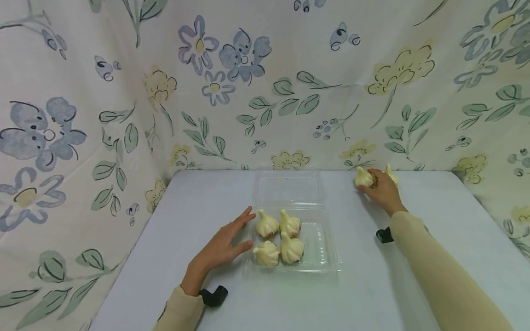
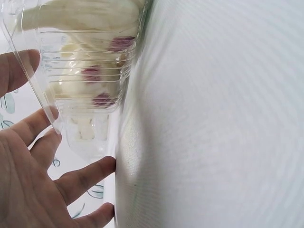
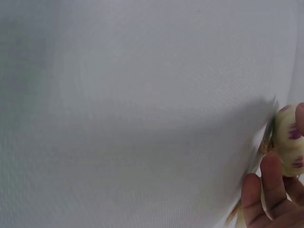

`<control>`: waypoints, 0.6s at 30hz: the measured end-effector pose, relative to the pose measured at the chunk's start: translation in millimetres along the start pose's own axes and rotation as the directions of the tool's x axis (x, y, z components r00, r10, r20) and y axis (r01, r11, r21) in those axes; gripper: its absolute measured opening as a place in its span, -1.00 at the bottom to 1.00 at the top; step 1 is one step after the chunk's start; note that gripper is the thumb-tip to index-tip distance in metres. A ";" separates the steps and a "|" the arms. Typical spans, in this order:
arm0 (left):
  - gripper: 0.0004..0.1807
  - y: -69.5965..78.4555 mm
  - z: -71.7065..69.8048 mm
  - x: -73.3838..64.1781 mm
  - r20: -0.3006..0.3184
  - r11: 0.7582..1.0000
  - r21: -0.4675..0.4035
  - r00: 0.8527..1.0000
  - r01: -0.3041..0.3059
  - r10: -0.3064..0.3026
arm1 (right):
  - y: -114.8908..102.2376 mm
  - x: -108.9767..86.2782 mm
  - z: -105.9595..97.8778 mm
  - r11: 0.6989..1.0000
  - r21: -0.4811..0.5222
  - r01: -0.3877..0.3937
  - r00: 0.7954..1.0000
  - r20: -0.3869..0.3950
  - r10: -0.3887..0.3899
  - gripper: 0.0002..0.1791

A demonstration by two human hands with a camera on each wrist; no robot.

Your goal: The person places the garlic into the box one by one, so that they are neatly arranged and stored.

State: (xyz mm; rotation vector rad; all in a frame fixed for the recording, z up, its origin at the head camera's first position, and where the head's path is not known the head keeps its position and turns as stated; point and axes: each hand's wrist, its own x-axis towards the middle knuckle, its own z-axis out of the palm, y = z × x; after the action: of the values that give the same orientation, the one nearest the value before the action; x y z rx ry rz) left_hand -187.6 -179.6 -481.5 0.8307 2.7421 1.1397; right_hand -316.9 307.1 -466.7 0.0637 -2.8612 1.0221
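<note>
My right hand (image 1: 384,192) pinches a garlic bulb (image 1: 363,178) at the back right of the table, thumb on its near side and fingers at its far side. A second garlic bulb (image 1: 391,174) stands just beyond that hand, partly hidden by it. In the right wrist view, the held bulb (image 3: 289,137) shows purple streaks and brown roots. My left hand (image 1: 221,246) has its fingers spread, with thumb and fingertips at the left rim of a clear plastic clamshell box (image 1: 316,246). Several garlic bulbs (image 1: 292,249) sit in the box's left half.
The box's clear lid (image 1: 289,187) lies folded back toward the rear edge. A white cloth covers the table (image 1: 198,197). Behind and beside it hangs a flowered curtain (image 1: 285,92). Small black wrist cameras (image 1: 214,296) ride under both sleeves.
</note>
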 end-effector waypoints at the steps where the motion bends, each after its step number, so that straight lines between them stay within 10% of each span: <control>1: -0.24 0.1 -0.1 0.1 0.000 1.000 0.000 1.000 -0.002 0.002 | -0.6 -0.4 -0.4 1.000 0.000 -0.004 1.000 0.001 0.004 -0.20; 18: -0.24 2.2 -0.5 -0.3 -0.005 1.000 -0.007 1.000 -0.004 0.004 | 4.0 1.2 -1.1 1.000 -0.012 -0.008 1.000 -0.018 0.008 -0.23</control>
State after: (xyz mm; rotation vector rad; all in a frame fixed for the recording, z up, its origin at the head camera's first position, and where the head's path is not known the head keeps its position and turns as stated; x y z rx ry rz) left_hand -186.4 -178.7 -479.7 0.8345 2.7399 1.1527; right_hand -318.3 310.9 -468.3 0.0415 -2.8534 1.0017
